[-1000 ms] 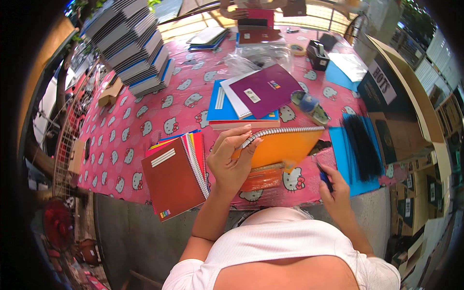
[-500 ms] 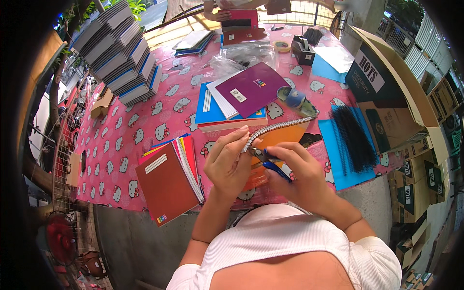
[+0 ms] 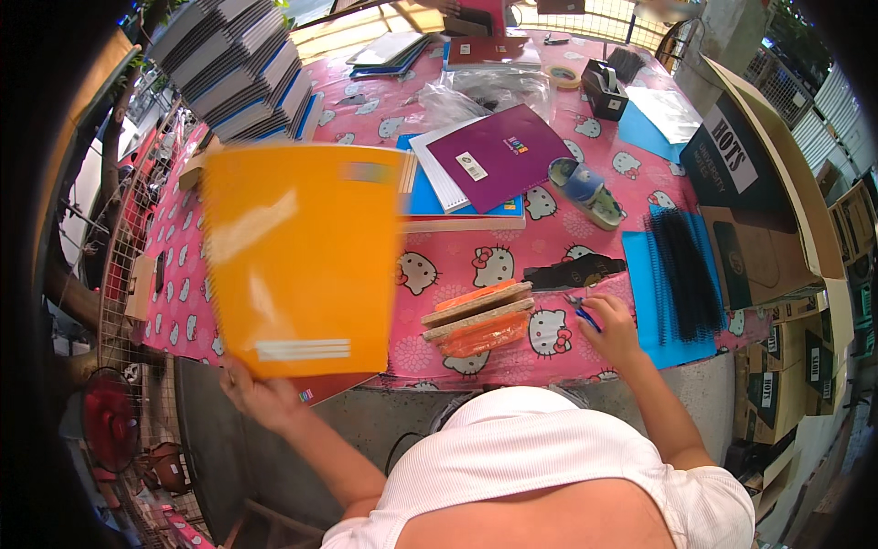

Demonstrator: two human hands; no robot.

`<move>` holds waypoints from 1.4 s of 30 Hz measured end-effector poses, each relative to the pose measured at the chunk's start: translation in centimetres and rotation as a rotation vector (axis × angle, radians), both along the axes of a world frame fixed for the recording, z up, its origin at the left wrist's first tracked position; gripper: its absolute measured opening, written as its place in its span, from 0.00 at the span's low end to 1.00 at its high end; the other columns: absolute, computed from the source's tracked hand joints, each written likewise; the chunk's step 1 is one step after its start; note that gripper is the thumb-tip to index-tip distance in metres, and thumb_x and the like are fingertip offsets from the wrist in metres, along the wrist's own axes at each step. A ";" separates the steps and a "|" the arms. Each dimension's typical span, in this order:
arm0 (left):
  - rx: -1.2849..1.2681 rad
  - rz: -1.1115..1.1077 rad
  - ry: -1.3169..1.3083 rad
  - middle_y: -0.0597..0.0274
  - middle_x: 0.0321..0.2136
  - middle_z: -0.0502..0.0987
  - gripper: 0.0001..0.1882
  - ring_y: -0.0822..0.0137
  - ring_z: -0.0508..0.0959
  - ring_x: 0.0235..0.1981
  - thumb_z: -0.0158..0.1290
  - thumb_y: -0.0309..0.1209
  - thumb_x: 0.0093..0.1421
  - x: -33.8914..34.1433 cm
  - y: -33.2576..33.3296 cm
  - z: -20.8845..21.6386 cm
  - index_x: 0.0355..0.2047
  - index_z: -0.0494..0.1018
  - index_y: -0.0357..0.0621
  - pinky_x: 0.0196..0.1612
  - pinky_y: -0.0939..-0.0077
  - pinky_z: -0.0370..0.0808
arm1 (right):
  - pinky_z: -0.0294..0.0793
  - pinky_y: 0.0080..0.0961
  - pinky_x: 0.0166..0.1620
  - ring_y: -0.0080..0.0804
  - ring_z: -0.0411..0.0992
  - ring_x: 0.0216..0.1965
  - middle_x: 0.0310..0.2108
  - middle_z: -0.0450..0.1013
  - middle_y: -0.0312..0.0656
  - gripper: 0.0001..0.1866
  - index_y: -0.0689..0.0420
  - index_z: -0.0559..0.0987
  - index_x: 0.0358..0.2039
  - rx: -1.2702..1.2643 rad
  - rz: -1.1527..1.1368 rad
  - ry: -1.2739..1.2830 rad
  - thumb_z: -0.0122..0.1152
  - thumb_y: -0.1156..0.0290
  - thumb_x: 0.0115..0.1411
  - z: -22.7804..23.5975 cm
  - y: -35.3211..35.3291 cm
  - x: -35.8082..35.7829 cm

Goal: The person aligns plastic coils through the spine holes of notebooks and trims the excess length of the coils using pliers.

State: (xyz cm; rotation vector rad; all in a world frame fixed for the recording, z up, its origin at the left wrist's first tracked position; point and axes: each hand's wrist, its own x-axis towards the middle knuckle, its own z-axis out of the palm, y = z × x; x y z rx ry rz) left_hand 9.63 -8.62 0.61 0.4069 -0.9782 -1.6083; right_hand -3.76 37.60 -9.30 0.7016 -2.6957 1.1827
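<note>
My left hand (image 3: 259, 395) grips the lower left corner of a yellow-orange spiral notebook (image 3: 302, 247), raised upright and slightly blurred over the left of the table. Beneath it, the corner of a brown-red notebook (image 3: 334, 386) pokes out; the rest of that pile is hidden. On the right, my right hand (image 3: 611, 331) is closed around the blue handles of small pliers (image 3: 583, 313), low over the tabletop. Beside the pliers lie a black strip (image 3: 576, 272) and an orange-wrapped block with board-like edges (image 3: 480, 320).
Black spiral coils (image 3: 681, 274) lie on blue sheets at right, by a large cardboard box (image 3: 777, 201). A purple notebook (image 3: 498, 156) tops a pile near a slipper (image 3: 585, 192). Tall notebook stacks (image 3: 233, 69) rise at far left. Another person's hand (image 3: 445, 7) shows beyond the table.
The orange notebook has left the table's middle and swung up to the left in my left hand. My right hand has moved right with the pliers, away from the coil.
</note>
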 end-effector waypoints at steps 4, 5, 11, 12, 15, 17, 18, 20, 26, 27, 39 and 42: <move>0.070 0.279 -0.261 0.52 0.35 0.74 0.15 0.62 0.77 0.38 0.56 0.33 0.62 6.4 -2.2 -7.5 0.36 0.66 0.33 0.42 0.64 0.77 | 0.59 0.45 0.59 0.49 0.65 0.54 0.50 0.70 0.46 0.17 0.58 0.76 0.41 0.324 0.025 0.198 0.64 0.73 0.48 -0.4 -0.3 -3.4; 0.093 0.454 -0.450 0.52 0.34 0.73 0.16 0.63 0.77 0.37 0.56 0.34 0.62 7.4 -2.3 -8.9 0.36 0.66 0.32 0.41 0.65 0.76 | 0.57 0.49 0.59 0.49 0.63 0.55 0.51 0.68 0.46 0.19 0.56 0.76 0.41 0.280 0.018 0.335 0.64 0.74 0.46 0.5 -1.4 -5.1; -0.097 0.874 -0.969 0.47 0.36 0.74 0.15 0.59 0.77 0.38 0.54 0.34 0.63 5.3 0.1 -11.9 0.36 0.67 0.31 0.43 0.67 0.76 | 0.55 0.46 0.57 0.44 0.57 0.58 0.55 0.62 0.42 0.27 0.49 0.70 0.54 0.474 -0.004 0.544 0.54 0.77 0.51 1.7 -7.5 -20.4; -0.041 0.850 -0.676 0.46 0.40 0.74 0.16 0.57 0.77 0.41 0.52 0.35 0.64 5.5 -1.0 -13.5 0.38 0.67 0.32 0.45 0.67 0.75 | 0.55 0.46 0.57 0.44 0.57 0.58 0.55 0.62 0.42 0.27 0.49 0.70 0.54 0.460 0.021 0.555 0.54 0.77 0.51 1.8 -8.9 -21.8; 0.134 0.835 -0.740 0.45 0.46 0.72 0.17 0.56 0.76 0.45 0.51 0.36 0.65 5.5 -2.5 -15.1 0.42 0.66 0.32 0.46 0.67 0.75 | 0.59 0.43 0.57 0.43 0.62 0.55 0.52 0.65 0.42 0.27 0.49 0.70 0.54 0.643 0.122 0.571 0.54 0.78 0.51 1.5 -11.3 -25.6; 0.183 0.768 -0.806 0.46 0.49 0.70 0.18 0.55 0.74 0.49 0.51 0.36 0.64 5.1 -2.0 -13.2 0.46 0.65 0.32 0.50 0.62 0.72 | 0.63 0.38 0.56 0.42 0.67 0.51 0.48 0.69 0.41 0.26 0.51 0.71 0.52 0.670 0.352 0.460 0.54 0.79 0.50 0.8 -10.4 -27.8; -0.004 0.964 -1.069 0.46 0.50 0.69 0.19 0.54 0.72 0.50 0.53 0.35 0.63 5.0 -1.5 -12.0 0.47 0.64 0.33 0.52 0.61 0.70 | 0.69 0.35 0.52 0.43 0.70 0.48 0.43 0.73 0.42 0.22 0.55 0.73 0.48 0.636 0.392 0.540 0.54 0.79 0.50 0.8 -9.9 -28.4; -0.397 1.122 -1.154 0.47 0.51 0.68 0.22 0.54 0.68 0.54 0.55 0.34 0.61 4.6 -1.8 -10.3 0.51 0.63 0.35 0.57 0.59 0.65 | 0.70 0.36 0.51 0.44 0.71 0.47 0.41 0.74 0.43 0.21 0.55 0.74 0.46 0.545 0.424 0.512 0.55 0.79 0.49 1.2 -9.3 -29.6; -0.876 0.215 -0.590 0.50 0.62 0.53 0.45 0.53 0.54 0.64 0.62 0.30 0.54 -10.9 2.9 -4.8 0.65 0.46 0.38 0.66 0.60 0.50 | 0.71 0.40 0.46 0.47 0.72 0.44 0.38 0.75 0.45 0.21 0.55 0.75 0.41 0.466 0.401 0.490 0.56 0.81 0.43 7.4 -12.6 -29.8; -0.810 0.037 -0.542 0.49 0.63 0.52 0.48 0.52 0.51 0.66 0.65 0.30 0.51 -14.0 3.6 -5.2 0.65 0.46 0.38 0.66 0.60 0.50 | 0.71 0.39 0.46 0.48 0.72 0.44 0.38 0.75 0.45 0.22 0.55 0.75 0.41 0.411 0.430 0.465 0.56 0.81 0.42 9.1 -13.9 -29.1; -0.409 -0.534 -0.082 0.62 0.33 0.78 0.20 0.73 0.78 0.32 0.62 0.15 0.49 -25.3 7.0 3.0 0.40 0.68 0.40 0.37 0.80 0.76 | 0.62 0.35 0.57 0.45 0.69 0.50 0.44 0.74 0.47 0.34 0.59 0.71 0.54 -0.169 0.010 0.854 0.72 0.70 0.44 15.3 -13.5 -24.0; -0.411 -0.513 0.008 0.62 0.34 0.78 0.19 0.73 0.78 0.33 0.62 0.16 0.51 -26.0 6.6 2.8 0.40 0.68 0.41 0.37 0.80 0.76 | 0.64 0.30 0.58 0.35 0.69 0.50 0.49 0.70 0.47 0.41 0.60 0.62 0.59 -0.690 0.213 -0.023 0.74 0.71 0.46 9.8 -12.3 -26.9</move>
